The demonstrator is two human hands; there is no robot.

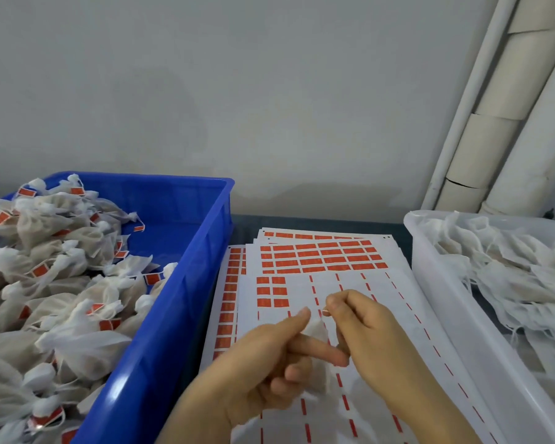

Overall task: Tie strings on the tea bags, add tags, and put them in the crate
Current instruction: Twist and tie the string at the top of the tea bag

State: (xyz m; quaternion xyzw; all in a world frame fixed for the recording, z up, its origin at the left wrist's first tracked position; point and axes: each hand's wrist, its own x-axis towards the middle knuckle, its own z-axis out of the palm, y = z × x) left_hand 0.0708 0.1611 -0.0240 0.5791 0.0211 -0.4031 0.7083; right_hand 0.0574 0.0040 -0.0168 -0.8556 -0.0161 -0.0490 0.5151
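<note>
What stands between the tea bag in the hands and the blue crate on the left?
Nothing visible does. The left hand and right hand hold the tea bag over the sticker sheets. Only the near wall of the blue crate rises between, and its top is open, with bare space inside that wall.

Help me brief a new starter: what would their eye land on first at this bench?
Likely the blue crate at left, heaped with tied, red-tagged tea bags. Next, the sheets of red tags in the middle, where the left hand holds a tea bag while the right hand pinches what looks like its string. A white bin of untied bags sits at right.
</note>
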